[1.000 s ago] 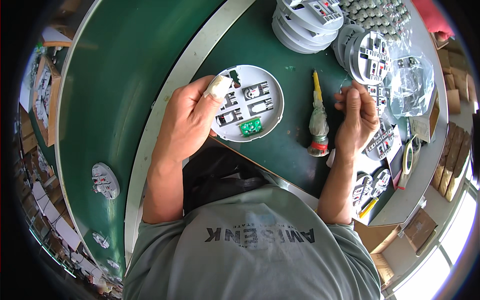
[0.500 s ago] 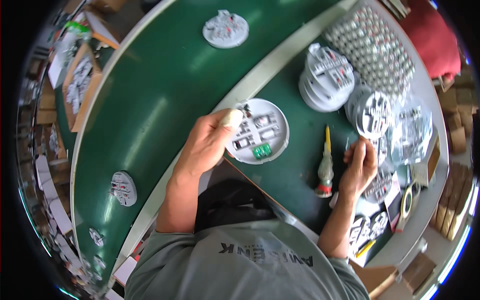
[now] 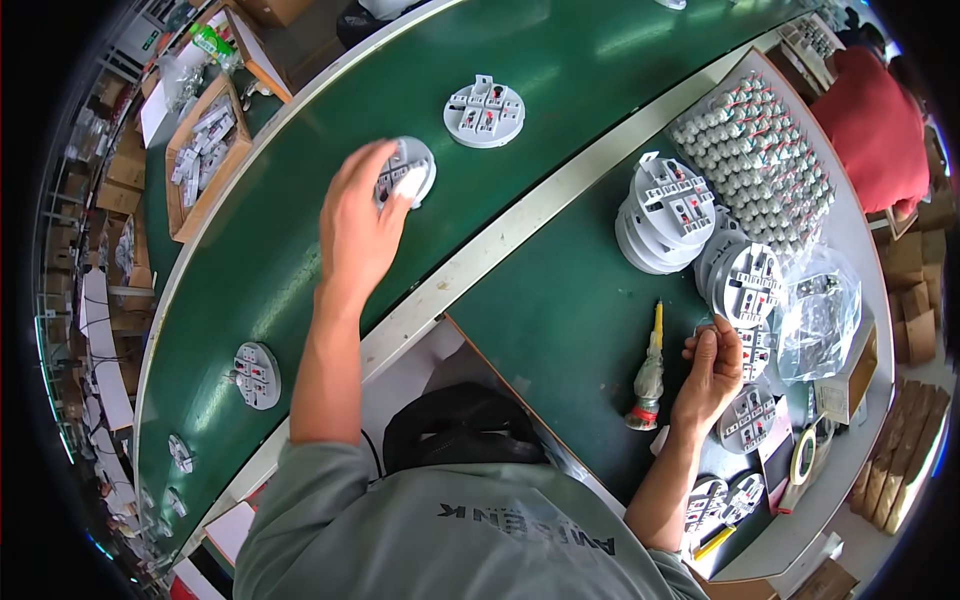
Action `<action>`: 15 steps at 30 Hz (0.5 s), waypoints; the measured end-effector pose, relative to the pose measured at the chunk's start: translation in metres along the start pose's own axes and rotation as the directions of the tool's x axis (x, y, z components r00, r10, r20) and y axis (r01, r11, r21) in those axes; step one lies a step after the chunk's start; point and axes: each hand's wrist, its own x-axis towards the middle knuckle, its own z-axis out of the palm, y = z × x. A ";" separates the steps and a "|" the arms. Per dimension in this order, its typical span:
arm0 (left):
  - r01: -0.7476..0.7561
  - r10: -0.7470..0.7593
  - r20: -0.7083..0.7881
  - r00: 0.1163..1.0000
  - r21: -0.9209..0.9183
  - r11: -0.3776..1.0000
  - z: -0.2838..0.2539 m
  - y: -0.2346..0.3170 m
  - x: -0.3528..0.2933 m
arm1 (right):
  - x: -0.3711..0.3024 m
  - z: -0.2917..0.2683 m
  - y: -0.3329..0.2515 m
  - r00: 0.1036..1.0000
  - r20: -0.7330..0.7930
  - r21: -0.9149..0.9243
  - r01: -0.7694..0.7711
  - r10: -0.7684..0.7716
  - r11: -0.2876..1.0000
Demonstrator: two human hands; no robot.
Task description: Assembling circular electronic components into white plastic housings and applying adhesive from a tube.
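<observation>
My left hand (image 3: 358, 225), with a white cover on its thumb, is over the green belt. Its fingers and thumb close round the left side of a round white plate (image 3: 418, 165) with slots, hiding part of it. My right hand (image 3: 710, 372) is above the bench with thumb and fingers pinched together; what they hold, if anything, is too small to make out. Just beyond its fingertips leans a stack of smaller round plates (image 3: 752, 288) fitted with black and red parts. A yellow-tipped tool with a wrapped handle (image 3: 650, 370) lies left of that hand.
Another round plate (image 3: 484, 112) sits farther along the belt, and one (image 3: 258, 376) lies nearer. Larger plates (image 3: 660, 225) are stacked on the bench beside rows of small metallic parts (image 3: 755, 150). A clear bag (image 3: 820, 310) and tape roll (image 3: 803, 458) lie right. Someone in red (image 3: 870, 130) is beyond.
My left hand has moved left and away from me, carrying the round plate from above the bench edge to the belt. The right hand stays by the small stack.
</observation>
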 end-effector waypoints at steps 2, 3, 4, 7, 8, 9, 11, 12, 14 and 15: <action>0.009 0.011 0.092 0.996 -0.216 0.976 0.016 0.013 0.045 | 0.003 -0.001 0.004 1.000 -0.023 0.014 0.002 -0.001 1.000; -0.026 0.053 0.110 0.993 -0.234 0.972 0.030 0.006 0.067 | 0.003 0.000 0.004 1.000 -0.022 0.018 0.006 -0.005 1.000; -0.062 0.096 0.125 0.987 -0.252 0.966 0.048 -0.005 0.089 | 0.003 0.001 0.004 1.000 -0.003 0.020 0.004 -0.003 1.000; 0.055 0.019 0.238 0.971 -0.298 0.953 0.098 -0.034 0.143 | 0.002 0.004 0.003 1.000 0.023 0.027 0.000 -0.001 1.000; 0.043 0.051 0.340 0.939 -0.264 0.963 0.108 -0.043 0.156 | 0.001 0.006 0.001 1.000 0.017 0.034 -0.001 0.000 0.999; 0.027 0.082 0.442 0.893 -0.235 0.972 0.120 -0.051 0.167 | 0.001 0.007 -0.001 1.000 0.006 0.037 -0.004 0.004 0.999; -0.007 0.126 0.550 0.826 -0.213 0.977 0.123 -0.051 0.175 | -0.001 0.008 -0.003 1.000 -0.026 0.041 -0.015 0.016 0.999; -0.004 0.111 0.550 0.828 -0.192 0.981 0.119 -0.049 0.176 | -0.002 0.010 -0.004 0.999 -0.038 0.059 -0.020 0.022 0.998; 0.008 0.078 0.551 0.831 -0.152 0.988 0.104 -0.043 0.172 | -0.002 0.012 -0.005 0.997 -0.061 0.089 -0.030 0.036 0.996; -0.010 0.096 0.482 0.871 -0.179 0.984 0.093 -0.044 0.164 | -0.005 0.015 -0.008 0.996 -0.079 0.083 -0.043 0.050 0.996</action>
